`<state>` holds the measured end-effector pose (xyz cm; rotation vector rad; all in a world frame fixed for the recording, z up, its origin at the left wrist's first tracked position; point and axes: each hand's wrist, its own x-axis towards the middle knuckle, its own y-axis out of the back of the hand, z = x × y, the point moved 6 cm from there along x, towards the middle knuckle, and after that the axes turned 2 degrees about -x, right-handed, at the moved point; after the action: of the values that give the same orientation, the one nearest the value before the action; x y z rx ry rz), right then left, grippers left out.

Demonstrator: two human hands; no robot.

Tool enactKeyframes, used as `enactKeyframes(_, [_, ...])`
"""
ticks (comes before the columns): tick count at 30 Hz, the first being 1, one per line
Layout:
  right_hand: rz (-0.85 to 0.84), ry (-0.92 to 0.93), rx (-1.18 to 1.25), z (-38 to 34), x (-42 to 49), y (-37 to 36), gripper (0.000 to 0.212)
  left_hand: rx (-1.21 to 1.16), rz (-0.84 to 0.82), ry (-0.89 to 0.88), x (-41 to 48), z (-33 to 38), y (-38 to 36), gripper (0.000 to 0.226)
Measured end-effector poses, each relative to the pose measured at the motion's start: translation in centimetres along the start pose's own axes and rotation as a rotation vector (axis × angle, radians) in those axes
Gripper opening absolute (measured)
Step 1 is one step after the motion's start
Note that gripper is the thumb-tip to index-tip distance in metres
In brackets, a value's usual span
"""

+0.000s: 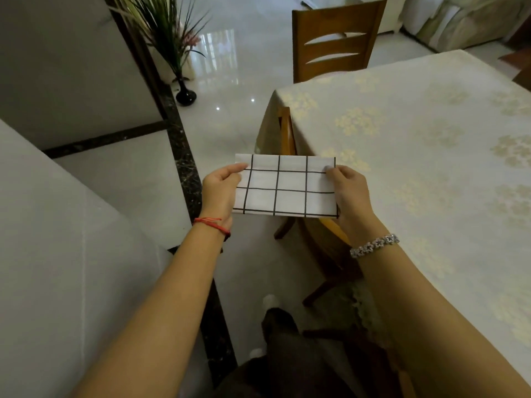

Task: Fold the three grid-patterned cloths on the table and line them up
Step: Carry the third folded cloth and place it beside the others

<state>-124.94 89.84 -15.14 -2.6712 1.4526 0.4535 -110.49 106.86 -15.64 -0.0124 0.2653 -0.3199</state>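
A white cloth with a black grid is folded into a flat rectangle and held in the air, just off the near left corner of the table. My left hand grips its left edge, thumb on top. Its right edge is pinched by my right hand. The cloth hangs level over the floor and a chair tucked under the table. No other grid cloth shows in this view.
The table wears a cream floral tablecloth. One wooden chair stands at its far end, another is pushed in beside the cloth. A black vase with a plant sits on the glossy floor by the wall.
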Motion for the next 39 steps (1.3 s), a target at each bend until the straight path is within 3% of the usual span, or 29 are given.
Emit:
enactKeyframes(9, [-0.076,0.095,-0.062,-3.9,8.6,-5.8,0.015,0.008,0.073,-0.005,8.9,2.7,-0.4,0.026])
enactKeyframes(21, [-0.199,0.090,-0.082,-8.2,18.9,-14.3,0.016,0.025,0.164,0.000,20.7,5.4,0.3,0.032])
enactKeyframes(39, [-0.024,0.085,-0.085,-14.0,33.3,-29.7,0.015,0.057,-0.015,-0.084,45.0,13.9,1.8,0.025])
